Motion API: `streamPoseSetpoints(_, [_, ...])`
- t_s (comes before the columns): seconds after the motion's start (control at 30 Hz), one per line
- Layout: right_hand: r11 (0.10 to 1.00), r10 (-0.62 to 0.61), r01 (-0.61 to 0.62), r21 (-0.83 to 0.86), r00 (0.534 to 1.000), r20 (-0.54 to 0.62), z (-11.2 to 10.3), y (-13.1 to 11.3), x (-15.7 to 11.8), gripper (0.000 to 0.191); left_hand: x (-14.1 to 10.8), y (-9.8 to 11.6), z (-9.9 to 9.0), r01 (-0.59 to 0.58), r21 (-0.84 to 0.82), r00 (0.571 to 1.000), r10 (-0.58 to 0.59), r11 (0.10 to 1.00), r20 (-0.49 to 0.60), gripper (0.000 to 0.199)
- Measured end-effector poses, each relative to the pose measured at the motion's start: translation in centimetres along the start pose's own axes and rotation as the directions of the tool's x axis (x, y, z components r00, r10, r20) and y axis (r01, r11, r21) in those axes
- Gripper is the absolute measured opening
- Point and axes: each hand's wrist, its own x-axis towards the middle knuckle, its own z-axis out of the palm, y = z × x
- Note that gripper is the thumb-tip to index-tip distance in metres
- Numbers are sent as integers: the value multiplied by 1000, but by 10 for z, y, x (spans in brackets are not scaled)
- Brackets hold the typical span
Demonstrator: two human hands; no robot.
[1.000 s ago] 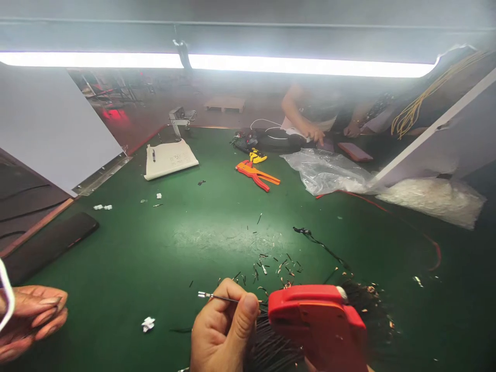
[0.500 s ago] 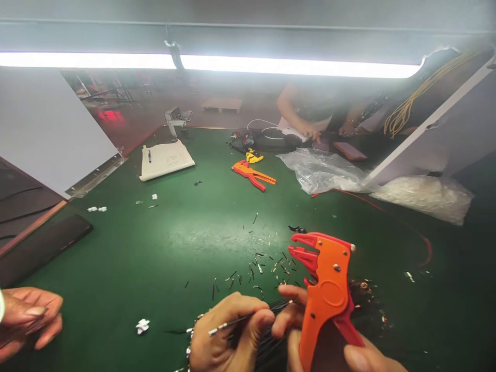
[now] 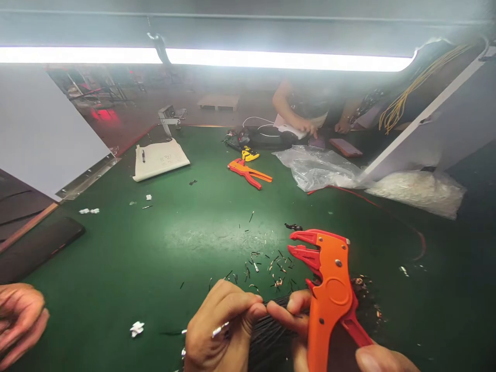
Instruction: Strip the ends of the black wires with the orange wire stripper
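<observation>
My left hand (image 3: pixel 225 325) pinches a thin black wire between thumb and forefinger, and a silvery terminal (image 3: pixel 220 329) sticks out across its palm side. In my right hand (image 3: pixel 298 320) sits an orange and red wire stripper (image 3: pixel 329 294), upright, its jaws apart and pointing left with nothing between them. The right thumb rests by the red handle, while the forefinger and middle finger reach toward the left fingertips. Beneath both hands lies a bundle of black wires (image 3: pixel 271 341), partly hidden by them. Small black wire scraps (image 3: pixel 279 263) are scattered just beyond.
Another person's hand (image 3: pixel 19 320) rests at the left edge. Farther back are a second wire stripper (image 3: pixel 250 173), a notebook (image 3: pixel 160 160) with a pen, and a clear plastic bag (image 3: pixel 318 168). A co-worker's hand (image 3: pixel 306 126) is at the far side. White crumpled bits (image 3: pixel 137 329) dot the green table.
My right forefinger and middle finger have closed in to meet my left fingertips. The terminal now shows closer to the left palm. The other person's hand has shifted left.
</observation>
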Motion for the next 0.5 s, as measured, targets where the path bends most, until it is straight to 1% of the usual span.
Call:
streamPoseSetpoints(0.07, [1000, 20, -20, 1, 1000, 6, -5, 3, 0, 61, 2, 1, 0, -4, 15, 1000, 4, 1000, 21, 9])
streamPoseSetpoints(0.17, [998, 57, -57, -9, 998, -22, -10, 7, 0, 63, 3, 1, -2, -21, 46, 999, 19, 999, 44, 10])
streamPoseSetpoints(0.3, [997, 52, -55, 47, 997, 51, -12, 7, 1, 57, 2, 1, -4, -23, 98, 999, 19, 995, 44, 12])
streamPoseSetpoints(0.33, [996, 58, -61, 69, 997, 48, -12, 7, 1, 56, 2, 2, -5, -14, 112, 999, 8, 994, 52, 13])
streamPoseSetpoints(0.4, [992, 81, -81, 93, 997, 0, -10, 5, 0, 55, 2, 2, -5, -7, 140, 998, -3, 990, 68, 16])
streamPoseSetpoints(0.5, [994, 81, -79, 76, 996, -23, -4, 3, -2, 55, 2, 2, -6, -37, 165, 997, 24, 986, 79, 16])
